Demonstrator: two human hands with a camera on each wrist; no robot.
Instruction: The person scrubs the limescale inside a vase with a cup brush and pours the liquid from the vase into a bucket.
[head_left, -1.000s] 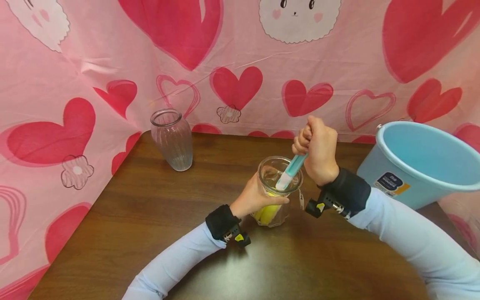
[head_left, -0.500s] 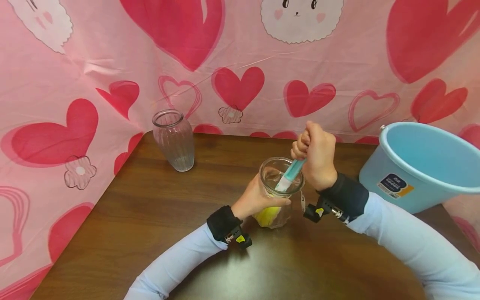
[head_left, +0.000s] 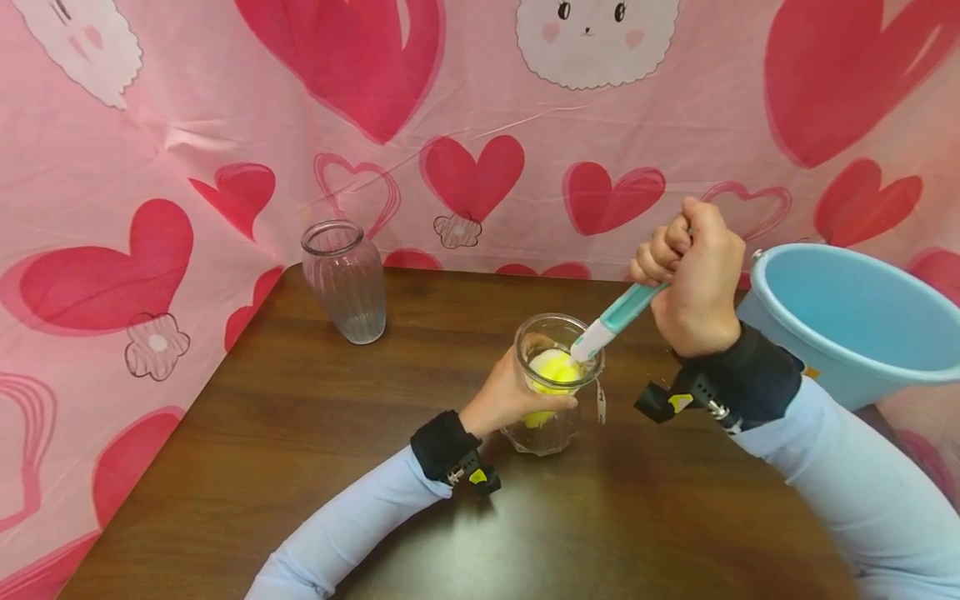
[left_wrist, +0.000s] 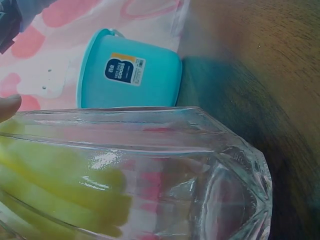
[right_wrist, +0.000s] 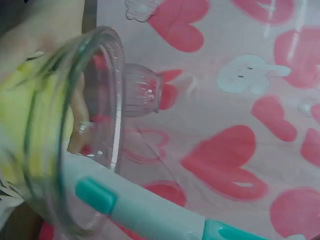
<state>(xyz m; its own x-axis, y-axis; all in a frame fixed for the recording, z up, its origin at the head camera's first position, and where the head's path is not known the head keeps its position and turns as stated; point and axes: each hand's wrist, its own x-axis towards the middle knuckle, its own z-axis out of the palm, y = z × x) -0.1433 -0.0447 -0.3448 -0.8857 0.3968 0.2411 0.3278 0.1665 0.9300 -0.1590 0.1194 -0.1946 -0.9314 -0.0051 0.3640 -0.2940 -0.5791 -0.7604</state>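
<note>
Holding sponge brush (head_left: 613,322) in jar (head_left: 557,432)

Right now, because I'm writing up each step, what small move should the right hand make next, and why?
Probably the right hand should push the teal-and-white plastic handle down: inside the clear, faceted glass jar, bare glass shows beneath the yellow sponge head, and the left hand already grips the jar.

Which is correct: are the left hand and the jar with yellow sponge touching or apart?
Touching. The head view shows the left hand gripping the jar, thumb across its front.
</note>
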